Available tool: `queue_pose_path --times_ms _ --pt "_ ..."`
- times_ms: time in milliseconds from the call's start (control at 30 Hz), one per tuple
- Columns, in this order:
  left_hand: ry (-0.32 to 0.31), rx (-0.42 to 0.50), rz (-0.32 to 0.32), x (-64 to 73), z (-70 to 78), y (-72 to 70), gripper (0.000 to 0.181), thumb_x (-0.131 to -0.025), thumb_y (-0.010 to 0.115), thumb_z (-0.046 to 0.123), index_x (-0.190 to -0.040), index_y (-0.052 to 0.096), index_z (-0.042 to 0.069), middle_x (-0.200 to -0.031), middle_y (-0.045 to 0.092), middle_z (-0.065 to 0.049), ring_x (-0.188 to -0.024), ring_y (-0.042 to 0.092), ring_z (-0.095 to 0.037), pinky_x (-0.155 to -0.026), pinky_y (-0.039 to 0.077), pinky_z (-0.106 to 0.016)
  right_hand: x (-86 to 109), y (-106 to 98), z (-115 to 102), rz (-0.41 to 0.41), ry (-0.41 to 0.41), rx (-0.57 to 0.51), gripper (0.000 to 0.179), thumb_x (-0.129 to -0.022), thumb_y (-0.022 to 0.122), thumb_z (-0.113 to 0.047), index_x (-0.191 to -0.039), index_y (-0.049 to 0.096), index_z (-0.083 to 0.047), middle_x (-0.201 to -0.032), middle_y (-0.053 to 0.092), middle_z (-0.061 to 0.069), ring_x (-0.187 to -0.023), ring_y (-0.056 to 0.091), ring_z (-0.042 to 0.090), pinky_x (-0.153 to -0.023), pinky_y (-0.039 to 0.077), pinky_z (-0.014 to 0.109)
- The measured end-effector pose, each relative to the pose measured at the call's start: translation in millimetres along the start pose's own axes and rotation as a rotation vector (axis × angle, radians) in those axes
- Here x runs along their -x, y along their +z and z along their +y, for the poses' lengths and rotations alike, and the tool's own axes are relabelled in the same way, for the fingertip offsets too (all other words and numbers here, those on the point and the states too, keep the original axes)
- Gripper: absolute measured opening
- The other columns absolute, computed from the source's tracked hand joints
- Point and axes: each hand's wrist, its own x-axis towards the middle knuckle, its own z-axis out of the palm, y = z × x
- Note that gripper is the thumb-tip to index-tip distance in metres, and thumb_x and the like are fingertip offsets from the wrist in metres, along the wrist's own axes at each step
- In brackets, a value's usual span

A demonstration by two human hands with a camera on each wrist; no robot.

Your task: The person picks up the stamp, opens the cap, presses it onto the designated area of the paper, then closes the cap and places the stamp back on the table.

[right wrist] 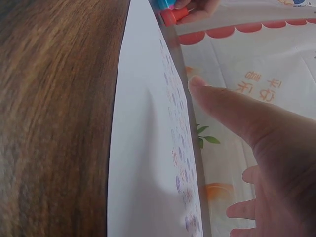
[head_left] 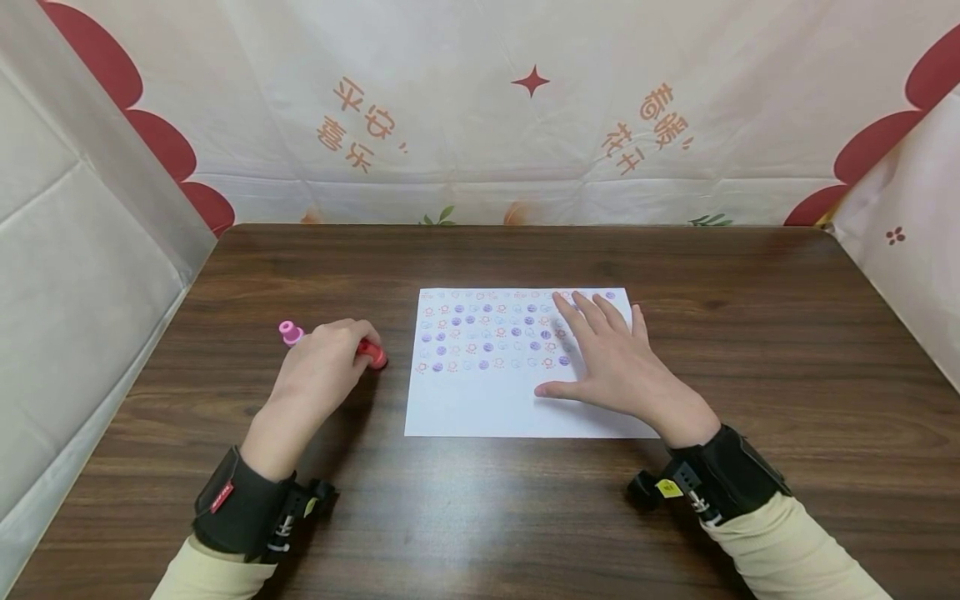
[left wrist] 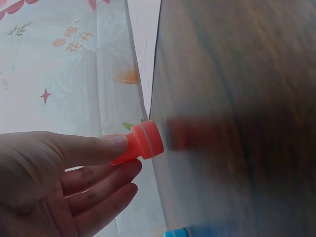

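Note:
My left hand [head_left: 318,362] pinches a small red stamp [head_left: 374,355] between thumb and fingers, to the left of a white sheet of paper [head_left: 480,408]. In the left wrist view the red stamp [left wrist: 149,139] lies sideways, its wide end facing the wooden surface. Rows of small blue, purple and red stamped prints [head_left: 487,333] cover the sheet's upper half. Over the right part of the paper my right hand [head_left: 611,358] is spread, fingers straight and thumb out to the left; the fingers cover some of the prints. How firmly it touches the sheet cannot be told.
A pink-purple stamp [head_left: 290,333] stands just beyond my left hand. Part of a blue stamp [left wrist: 175,232] shows at the bottom of the left wrist view. The dark wooden table [head_left: 480,517] is bordered by a pale printed cloth [head_left: 465,125] at the back and sides.

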Motion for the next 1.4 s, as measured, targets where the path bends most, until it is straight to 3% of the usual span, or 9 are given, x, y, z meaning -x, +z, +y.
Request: queue_pose_path --times_ms 367,733,1033,1400 --pt "0.038 0.033 0.101 -2.4 7.9 -2.8 0.021 -0.088 0.076 0.011 -0.108 0.07 0.009 -0.102 0.072 -0.011 -0.08 0.065 -0.024 -0.074 0.059 -0.041 -1.0 -2 3 0.01 0.014 -0.017 0.121 -0.072 0.073 -0.073 -0.161 0.013 -0.017 -0.165 0.022 0.019 -0.15 0.018 0.047 -0.113 0.005 0.078" --pt "0.075 0.105 0.217 -4.0 22.9 -4.9 0.025 -0.087 0.077 0.011 -0.11 0.07 0.01 -0.107 0.073 -0.012 -0.077 0.066 -0.024 -0.072 0.06 -0.039 -1.3 -3 6 0.022 0.033 -0.079 0.12 -0.074 0.076 -0.066 -0.161 0.009 -0.018 -0.166 0.019 0.019 -0.151 0.016 0.046 -0.114 0.004 0.077" --pt "0.082 0.192 0.249 -1.0 29.8 -3.8 0.024 -0.088 0.076 0.01 -0.111 0.07 0.009 -0.106 0.071 -0.01 -0.084 0.065 -0.024 -0.077 0.059 -0.041 0.0 -6 9 0.039 0.06 -0.145 0.12 -0.075 0.078 -0.061 -0.162 0.007 -0.018 -0.166 0.019 0.019 -0.152 0.014 0.047 -0.115 0.003 0.076" --pt "0.108 0.361 0.278 -2.2 37.9 5.5 0.029 -0.083 0.08 0.008 -0.111 0.07 0.008 -0.108 0.072 -0.009 -0.094 0.07 -0.025 -0.086 0.06 -0.042 -0.4 -6 11 0.088 0.002 -0.19 0.112 -0.079 0.078 -0.056 -0.161 0.014 -0.014 -0.164 0.023 0.019 -0.151 0.02 0.043 -0.119 0.011 0.07"
